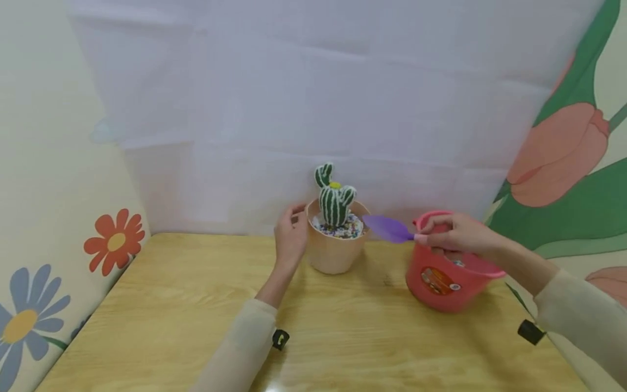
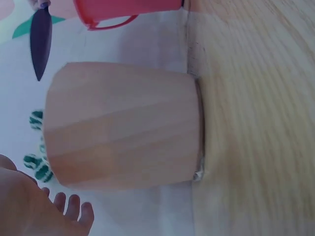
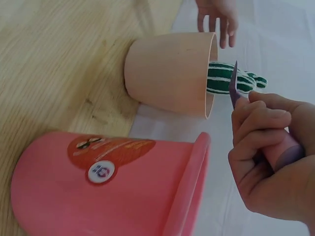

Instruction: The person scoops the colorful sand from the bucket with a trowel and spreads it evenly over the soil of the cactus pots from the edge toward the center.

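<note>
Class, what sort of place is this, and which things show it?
Probably an indoor play or craft corner: a pale sheet hangs behind the wood-grain table, large flowers decorate the wall, and a toy-like cactus stands in a pot.

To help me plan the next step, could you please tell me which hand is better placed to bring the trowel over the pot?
Probably the right hand: it grips the purple trowel, which points towards the pot. The left hand is at the pot's opposite side and holds no tool.
</note>
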A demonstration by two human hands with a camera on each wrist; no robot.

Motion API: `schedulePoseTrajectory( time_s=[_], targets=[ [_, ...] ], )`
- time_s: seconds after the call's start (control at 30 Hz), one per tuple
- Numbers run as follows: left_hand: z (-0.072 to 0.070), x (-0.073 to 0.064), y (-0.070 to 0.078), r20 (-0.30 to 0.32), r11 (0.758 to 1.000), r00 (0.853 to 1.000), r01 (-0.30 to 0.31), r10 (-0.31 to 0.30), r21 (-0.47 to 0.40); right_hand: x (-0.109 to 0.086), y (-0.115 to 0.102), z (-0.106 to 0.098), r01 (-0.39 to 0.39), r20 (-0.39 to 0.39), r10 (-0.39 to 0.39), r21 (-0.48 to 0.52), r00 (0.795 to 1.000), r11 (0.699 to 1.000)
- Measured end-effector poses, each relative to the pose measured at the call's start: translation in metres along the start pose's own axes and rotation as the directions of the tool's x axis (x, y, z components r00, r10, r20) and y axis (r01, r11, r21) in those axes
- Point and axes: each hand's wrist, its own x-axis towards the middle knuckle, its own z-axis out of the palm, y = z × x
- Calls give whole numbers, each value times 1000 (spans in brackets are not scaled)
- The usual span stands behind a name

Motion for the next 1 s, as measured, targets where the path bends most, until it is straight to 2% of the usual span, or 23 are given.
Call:
schedulePoseTrajectory(
  time_s=[0.1,0.17,0.27,0.37,0.43,0.53,0.6,0.63,0.67,0.73,0.8,0.87,0.93,1.0],
  targets=[
    [0,-6,7,-43,997,996,-79,80,27,-8,3,0,25,-36,-27,-48,999,999],
    [4,-10,14,-43,991,990,-133,135,33,-14,5,-1,38,-57,-41,-66,997,997],
    [13,-21,26,-6,974,975,-223,223,40,-24,9,-4,28,-101,-37,-84,994,996],
    [25,-35,38,47,946,946,-323,321,43,-35,15,-8,13,-131,-25,-90,991,996],
    [35,-43,44,71,908,908,-416,412,57,-42,19,-12,12,-148,-25,-93,989,996],
    [49,-57,54,129,838,838,-541,530,73,-51,27,-18,-3,-170,-16,-111,985,994],
    [59,-66,60,175,796,793,-601,583,70,-56,32,-23,-17,-191,-8,-131,981,991],
    [63,-72,63,205,794,786,-605,584,57,-58,35,-25,-28,-203,-1,-141,979,990],
    [68,-77,67,236,801,784,-598,574,40,-60,37,-28,-32,-210,2,-141,978,989],
    [78,-87,71,288,836,801,-549,525,1,-65,42,-35,-36,-227,1,-151,974,988],
    [89,-95,74,338,897,836,-437,433,-67,-69,48,-41,-41,-247,1,-159,969,986],
    [100,-101,75,375,944,866,-306,331,-127,-74,53,-48,-49,-265,3,-168,964,985],
    [111,-105,75,387,966,889,-184,243,-184,-77,58,-53,-52,-285,-9,-205,958,977],
    [121,-107,76,371,968,910,-107,187,-225,-79,63,-58,-58,-308,-24,-257,951,965]
  ],
)
